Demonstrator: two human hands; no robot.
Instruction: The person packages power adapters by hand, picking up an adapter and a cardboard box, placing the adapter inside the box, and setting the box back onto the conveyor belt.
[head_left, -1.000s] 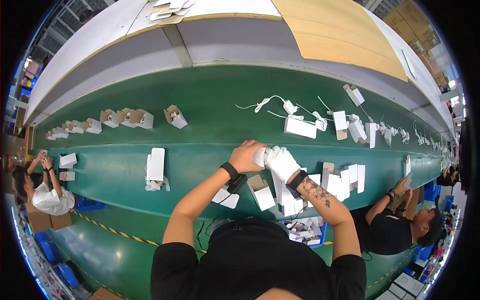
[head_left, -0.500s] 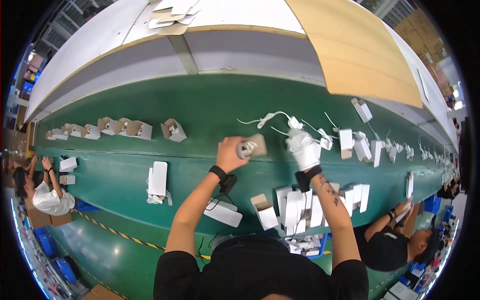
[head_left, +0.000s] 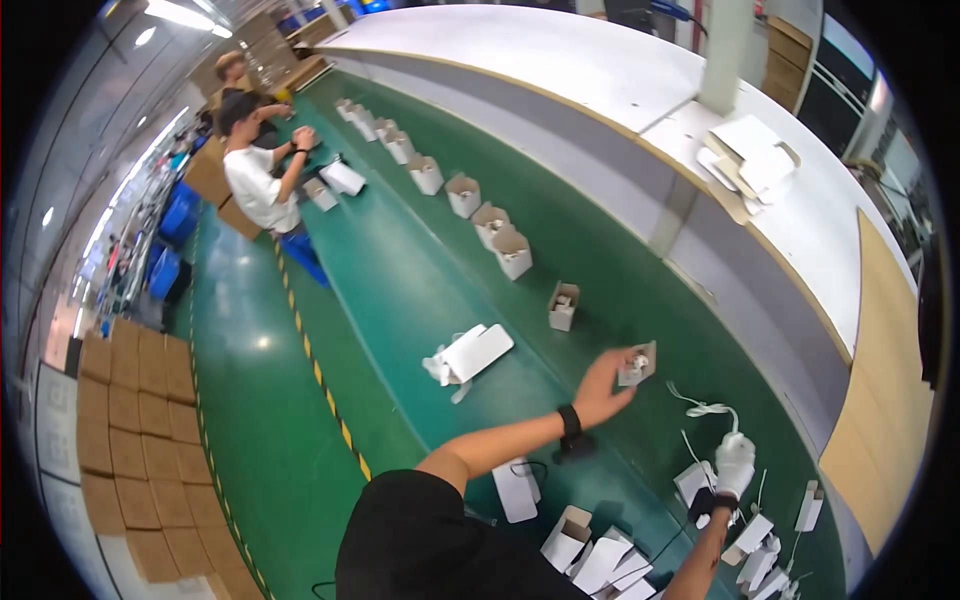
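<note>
My bare left hand [head_left: 603, 392] grips a small open carton [head_left: 637, 366] with coiled white contents, at the far side of the green belt. My right hand [head_left: 736, 463] wears a white glove, and its fingers are closed around a white cable [head_left: 708, 409]. That cable trails from the glove toward the far side, its loop lying on the belt. Just left of the glove rests a white box [head_left: 692, 482]. Another open carton with white contents [head_left: 563, 305] stands beyond my left hand.
A row of open cartons [head_left: 463, 195] runs along the belt toward two people at its far left end. White boxes [head_left: 600, 560] cluster near me. A flat white box with plastic wrap [head_left: 476, 353] lies mid-belt. A white shelf [head_left: 560, 70] borders the far side.
My view has swung to the left. My left hand still holds the carton, now near the standing one. The gloved hand now has a single cable running from its fingers.
</note>
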